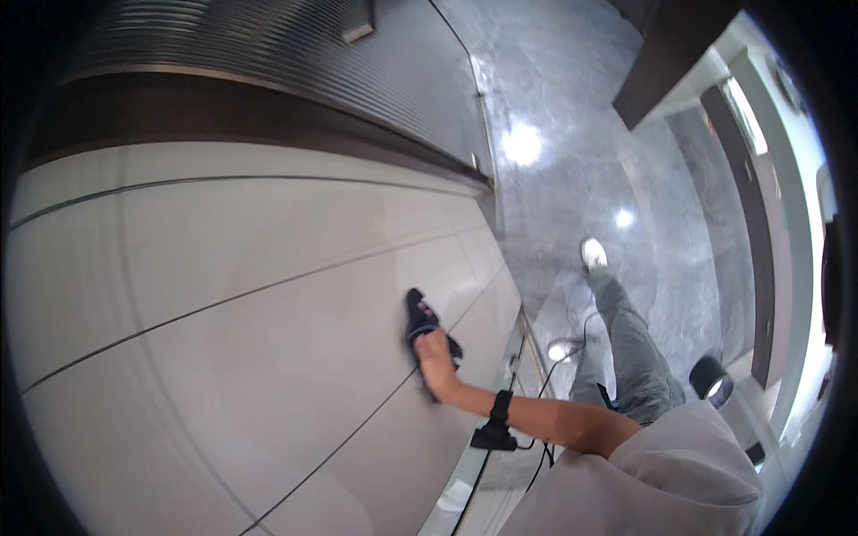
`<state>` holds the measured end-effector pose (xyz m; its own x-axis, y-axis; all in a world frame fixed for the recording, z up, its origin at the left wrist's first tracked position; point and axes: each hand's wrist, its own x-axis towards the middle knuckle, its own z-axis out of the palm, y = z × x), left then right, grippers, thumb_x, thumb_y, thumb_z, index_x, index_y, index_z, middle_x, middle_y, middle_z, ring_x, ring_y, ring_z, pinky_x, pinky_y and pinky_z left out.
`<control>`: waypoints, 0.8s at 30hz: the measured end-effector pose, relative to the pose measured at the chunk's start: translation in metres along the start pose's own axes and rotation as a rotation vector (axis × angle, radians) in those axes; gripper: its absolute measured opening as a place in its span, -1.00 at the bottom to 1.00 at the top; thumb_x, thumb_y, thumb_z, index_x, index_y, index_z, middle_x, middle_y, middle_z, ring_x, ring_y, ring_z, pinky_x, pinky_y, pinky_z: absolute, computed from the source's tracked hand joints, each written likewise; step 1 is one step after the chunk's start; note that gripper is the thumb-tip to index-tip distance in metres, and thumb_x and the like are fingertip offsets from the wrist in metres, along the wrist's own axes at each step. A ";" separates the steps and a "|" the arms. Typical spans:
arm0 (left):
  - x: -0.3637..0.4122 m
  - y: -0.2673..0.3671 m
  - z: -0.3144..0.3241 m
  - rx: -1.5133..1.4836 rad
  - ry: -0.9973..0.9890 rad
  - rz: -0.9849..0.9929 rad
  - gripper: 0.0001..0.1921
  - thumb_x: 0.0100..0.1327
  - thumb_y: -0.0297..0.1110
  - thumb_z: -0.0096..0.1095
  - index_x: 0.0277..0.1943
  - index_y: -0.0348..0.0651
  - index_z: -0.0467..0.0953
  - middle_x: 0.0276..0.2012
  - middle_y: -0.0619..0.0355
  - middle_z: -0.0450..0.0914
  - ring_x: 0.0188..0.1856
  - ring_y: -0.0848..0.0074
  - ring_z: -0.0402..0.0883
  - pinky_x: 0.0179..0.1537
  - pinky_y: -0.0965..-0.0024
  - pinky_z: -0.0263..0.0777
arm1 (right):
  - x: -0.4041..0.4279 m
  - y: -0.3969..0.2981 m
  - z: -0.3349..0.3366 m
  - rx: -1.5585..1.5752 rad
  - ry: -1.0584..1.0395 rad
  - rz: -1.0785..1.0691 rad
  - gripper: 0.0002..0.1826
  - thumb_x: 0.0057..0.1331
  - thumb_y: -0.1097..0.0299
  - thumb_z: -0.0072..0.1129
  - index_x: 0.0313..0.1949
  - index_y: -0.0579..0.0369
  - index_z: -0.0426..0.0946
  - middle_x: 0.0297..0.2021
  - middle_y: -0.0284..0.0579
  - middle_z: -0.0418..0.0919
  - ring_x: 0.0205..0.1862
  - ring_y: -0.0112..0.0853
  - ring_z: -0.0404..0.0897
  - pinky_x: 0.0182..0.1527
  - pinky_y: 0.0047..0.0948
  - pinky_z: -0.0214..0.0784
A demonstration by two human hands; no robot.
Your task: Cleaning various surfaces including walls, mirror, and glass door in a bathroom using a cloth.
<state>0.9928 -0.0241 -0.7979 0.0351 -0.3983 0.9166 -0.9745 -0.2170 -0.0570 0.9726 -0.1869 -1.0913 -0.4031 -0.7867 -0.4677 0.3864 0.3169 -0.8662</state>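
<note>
In the head view my right hand grips a dark cloth with a small pinkish mark. The cloth lies against a cream panelled surface crossed by thin dark seams. Both hand and cloth are slightly blurred. A black strap with a black device sits around my right wrist, and a thin black cable runs near it. My left hand is out of view.
A dark brown frame borders the panels, beside a ribbed dark panel. Grey glossy floor reflects lights around my white shoe. A dark brown block and a black cylinder are to the right.
</note>
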 end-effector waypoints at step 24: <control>0.008 0.314 0.204 -1.257 -0.803 -0.389 -0.78 0.20 -0.67 0.08 -0.17 -0.32 0.65 0.01 -0.11 0.69 0.14 0.09 0.64 0.13 0.20 0.48 | 0.184 -0.385 -0.314 -0.261 -0.283 -0.659 -0.48 0.49 0.23 -0.29 0.28 0.32 0.33 0.26 0.09 0.46 0.25 -0.09 0.46 0.36 -0.08 0.26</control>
<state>0.7319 -0.2771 -0.8889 0.0273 -0.9457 0.3239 -0.4143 0.2842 0.8646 0.4886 -0.2877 -0.8991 -0.2411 -0.9511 0.1928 -0.0835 -0.1776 -0.9805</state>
